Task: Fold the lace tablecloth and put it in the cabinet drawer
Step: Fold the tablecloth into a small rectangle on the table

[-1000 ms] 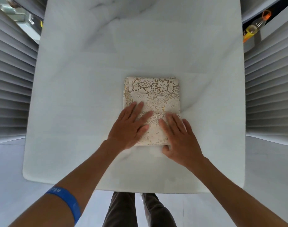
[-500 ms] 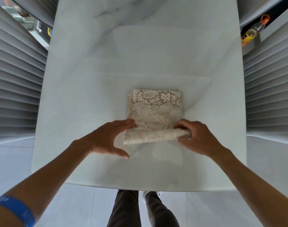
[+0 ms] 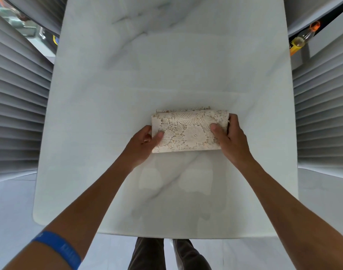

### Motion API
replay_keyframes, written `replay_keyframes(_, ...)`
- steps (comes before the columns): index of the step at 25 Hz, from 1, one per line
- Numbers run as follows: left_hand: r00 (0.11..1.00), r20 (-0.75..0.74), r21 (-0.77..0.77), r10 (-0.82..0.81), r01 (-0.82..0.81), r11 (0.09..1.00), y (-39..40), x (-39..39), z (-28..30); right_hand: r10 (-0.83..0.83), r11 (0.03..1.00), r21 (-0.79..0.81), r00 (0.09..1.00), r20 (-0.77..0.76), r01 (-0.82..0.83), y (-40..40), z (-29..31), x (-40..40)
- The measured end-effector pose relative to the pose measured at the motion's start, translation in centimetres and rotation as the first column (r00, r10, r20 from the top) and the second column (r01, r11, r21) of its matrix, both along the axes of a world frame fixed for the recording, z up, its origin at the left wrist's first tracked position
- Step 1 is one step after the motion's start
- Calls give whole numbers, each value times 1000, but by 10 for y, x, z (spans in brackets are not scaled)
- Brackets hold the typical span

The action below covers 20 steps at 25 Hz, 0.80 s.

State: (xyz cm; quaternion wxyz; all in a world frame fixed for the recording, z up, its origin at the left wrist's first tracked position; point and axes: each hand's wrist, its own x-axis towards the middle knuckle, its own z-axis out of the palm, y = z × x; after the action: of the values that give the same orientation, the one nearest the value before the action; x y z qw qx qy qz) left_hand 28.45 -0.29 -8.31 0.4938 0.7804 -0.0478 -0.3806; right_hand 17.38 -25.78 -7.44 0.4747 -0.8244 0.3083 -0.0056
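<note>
Hands, left hand (image 3: 141, 145) and right hand (image 3: 232, 140), clamp the folded cream lace tablecloth (image 3: 189, 131) at both ends on the white marble table (image 3: 166, 75); uneven lifting could spill its layers open.

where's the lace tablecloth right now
In the head view the lace tablecloth, folded into a small rectangle, lies near the middle of the white marble table, gripped at its ends by the left hand and right hand.

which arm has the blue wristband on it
The left arm: a blue wristband wraps its forearm near the bottom-left corner. The right arm is bare. Both the left hand and right hand grip the folded cream lace tablecloth.
</note>
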Motion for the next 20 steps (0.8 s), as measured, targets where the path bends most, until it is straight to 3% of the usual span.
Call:
replay_keyframes(3, 987, -117, -57, 112, -120, 991, -4, 2, -2, 12, 998, -64, 1000, -16, -13, 1, -1, 19)
replay_keyframes(6, 967, -118, -1, 226, -228, 974, -12, -1, -4, -22, 994, -108, 996, -83, 13, 2, -8, 36)
replay_keyframes(9, 963, 45, 132, 266, -270, 954, -26, -5, -3, -148, 969, -230, 950, -274, 85, 7, -7, 51)
replay_keyframes(11, 959, 207, 236, 193, -241, 942, -32, -5, -2, -194, 903, -424, 946, -261, 68, 17, 1, 53)
replay_keyframes(13, 937, 333, 326, 110, -224, 918, -35, -5, -3, 95, 697, -703, 990, -104, -141, 32, 3, 54)
replay_keyframes(15, 926, 368, 379, 82, -230, 896, -36, -2, -6, 474, 516, -767, 873, -115, -382, 46, -5, 58)
replay_keyframes(17, 934, 353, 417, 52, -207, 885, -37, 1, -8, 505, 488, -710, 828, -245, -508, 57, -17, 61)
replay_keyframes(20, 917, 390, 392, 90, -253, 884, -37, 5, -6, 312, 528, -720, 891, -330, -451, 63, -36, 62)
